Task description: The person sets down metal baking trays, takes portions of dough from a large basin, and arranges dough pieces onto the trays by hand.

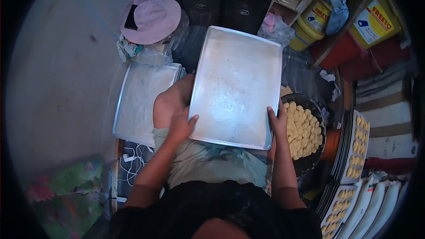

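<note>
A bare metal baking tray (237,75) with a raised rim lies across my lap, tilted slightly. My left hand (180,124) grips its lower left edge, thumb over the rim. At the lower right edge, my right hand (278,121) holds it the same way, with the fingers hidden beneath. Just right of my right hand stands a round dark pan (323,150) heaped with pale yellow dough balls (303,130). A stack of similar metal trays (144,102) rests to the left of my knee.
A pink hat (152,17) with a dark phone (131,17) on its brim sits beyond the tray stack. On the right are stacked trays (354,146) bearing rows of dough pieces, white sacks (376,203) and yellow buckets (312,24). White cables (133,163) lie at lower left.
</note>
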### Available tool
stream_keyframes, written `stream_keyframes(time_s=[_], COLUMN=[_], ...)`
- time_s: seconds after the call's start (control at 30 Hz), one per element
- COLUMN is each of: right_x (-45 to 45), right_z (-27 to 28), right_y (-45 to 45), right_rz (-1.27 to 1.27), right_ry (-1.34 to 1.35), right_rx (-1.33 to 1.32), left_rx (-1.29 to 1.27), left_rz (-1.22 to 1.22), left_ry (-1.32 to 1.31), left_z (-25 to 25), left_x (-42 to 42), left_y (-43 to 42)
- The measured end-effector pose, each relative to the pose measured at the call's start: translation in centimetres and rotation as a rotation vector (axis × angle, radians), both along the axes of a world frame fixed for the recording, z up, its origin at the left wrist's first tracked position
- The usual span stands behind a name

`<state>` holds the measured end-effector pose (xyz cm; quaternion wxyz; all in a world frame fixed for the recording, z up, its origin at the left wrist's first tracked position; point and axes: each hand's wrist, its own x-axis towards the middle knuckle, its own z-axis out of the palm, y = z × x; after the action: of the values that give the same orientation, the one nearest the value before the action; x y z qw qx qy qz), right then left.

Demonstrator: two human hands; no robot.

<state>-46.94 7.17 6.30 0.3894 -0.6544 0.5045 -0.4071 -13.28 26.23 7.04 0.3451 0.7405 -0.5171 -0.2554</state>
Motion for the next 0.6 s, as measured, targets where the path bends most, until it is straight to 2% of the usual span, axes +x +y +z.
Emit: stream_keyframes(time_s=[0.07, 0.2, 0.3, 0.33, 0.37, 0.43, 0.47, 0.5, 0.53, 0.57, 0.6], right_x=[-0.5, -0.2, 0.2, 0.0, -0.1, 0.2, 0.9, 2.2, 3.4, 4.3, 3.8], right_z=[-1.2, -1.1, -0.5, 0.1, 0.8, 4.2, 8.0, 13.4, 18.6, 21.5, 20.9], right_y=[-0.4, -0.4, -0.2, -0.5, -1.1, -2.3, -2.7, -2.2, -0.8, -0.2, -1.4], right_rz=[-0.050, -0.049, -0.080, -0.053, -0.063, -0.086, -0.083, -0.177, -0.279, -0.380, -0.637], right_ry=[0.070, 0.133, 0.180, 0.220, 0.326, 0.533, 0.384, 0.426, 0.272, 0.113, 0.504], right_rx=[0.053, 0.016, -0.026, 0.071, -0.081, -0.393, -0.491, -0.722, -0.808, -0.893, -1.068], left_rx=[-0.146, -0.241, -0.282, -0.269, -0.257, -0.237, -0.227, -0.230, -0.230, -0.233, -0.246], left_rz=[0.152, 0.116, 0.103, 0.124, 0.144, 0.143, 0.146, 0.146, 0.144, 0.144, 0.160], left_ry=[0.004, 0.088, 0.145, 0.149, 0.153, 0.148, 0.147, 0.149, 0.152, 0.154, 0.160], left_z=[-2.0, -1.5, -3.2, -4.3, -5.4, -4.5, -4.2, -4.3, -4.5, -4.6, -4.5], left_x=[-2.3, -1.2, -0.5, -0.7, -0.9, -1.5, -1.6, -1.6, -1.7, -1.7, -1.9], left_y=[-0.4, -1.0, -1.8, -1.8, -1.6, -1.0, -0.9, -0.8, -0.7, -0.6, -0.6])
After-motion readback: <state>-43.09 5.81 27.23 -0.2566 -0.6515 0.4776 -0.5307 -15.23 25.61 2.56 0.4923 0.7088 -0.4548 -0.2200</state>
